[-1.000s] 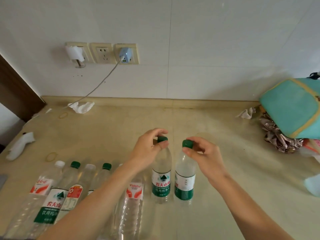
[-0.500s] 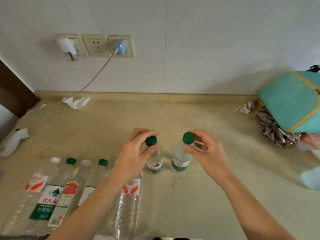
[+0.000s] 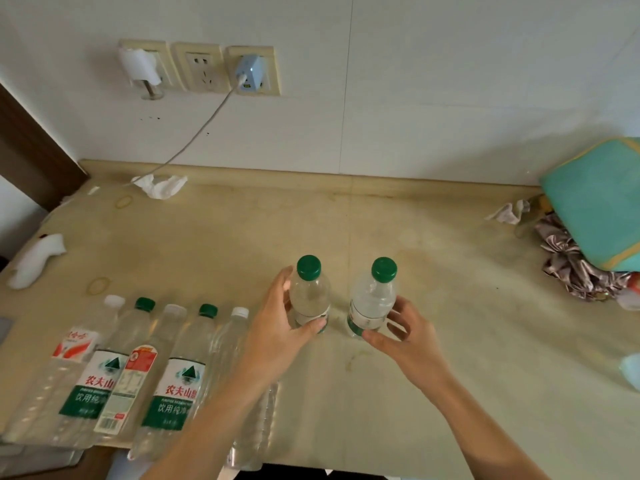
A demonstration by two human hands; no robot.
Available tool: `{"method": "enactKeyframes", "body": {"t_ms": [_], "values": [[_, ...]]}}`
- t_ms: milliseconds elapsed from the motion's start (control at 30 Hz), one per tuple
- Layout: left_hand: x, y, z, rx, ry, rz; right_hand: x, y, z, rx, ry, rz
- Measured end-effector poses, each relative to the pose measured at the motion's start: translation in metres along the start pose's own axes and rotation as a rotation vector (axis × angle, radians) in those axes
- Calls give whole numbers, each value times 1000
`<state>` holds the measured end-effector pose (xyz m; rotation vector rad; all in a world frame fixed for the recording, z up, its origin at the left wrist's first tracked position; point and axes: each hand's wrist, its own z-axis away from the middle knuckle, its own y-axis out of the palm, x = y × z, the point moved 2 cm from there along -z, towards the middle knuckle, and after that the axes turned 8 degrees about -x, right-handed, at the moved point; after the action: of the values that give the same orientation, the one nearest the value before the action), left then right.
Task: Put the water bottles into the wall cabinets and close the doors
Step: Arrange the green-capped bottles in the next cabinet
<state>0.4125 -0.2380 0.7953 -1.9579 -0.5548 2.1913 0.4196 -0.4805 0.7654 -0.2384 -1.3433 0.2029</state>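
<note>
Two clear water bottles with green caps stand upright side by side on the beige counter. My left hand grips the body of the left bottle, thumb across its label. My right hand curls round the lower body of the right bottle. A row of several more bottles lies flat at the counter's front left, some with green caps, some with white. No wall cabinet is in view.
A charger is plugged into the wall sockets, its cable running down to the counter. Crumpled tissues lie at the back left and far left. A teal bag and crumpled fabric sit at the right.
Both hands slid down from the caps to the bodies of the two upright bottles. The view has tilted up a little and the bottles stand closer to me.
</note>
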Motion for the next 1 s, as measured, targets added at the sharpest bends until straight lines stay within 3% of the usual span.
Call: {"method": "enactKeyframes", "body": {"t_ms": [267, 600, 800, 1000], "values": [[12, 22, -7, -176, -76, -83, -19, 28, -22, -40, 31, -21], [21, 20, -10, -159, -73, 131, -14, 38, -6, -193, 73, -72], [-2, -2, -5, -87, 17, 219, 19, 39, 27, -283, 23, -156], [-81, -32, -6, -61, 234, 319, 108, 26, 57, -382, -157, -234]]}}
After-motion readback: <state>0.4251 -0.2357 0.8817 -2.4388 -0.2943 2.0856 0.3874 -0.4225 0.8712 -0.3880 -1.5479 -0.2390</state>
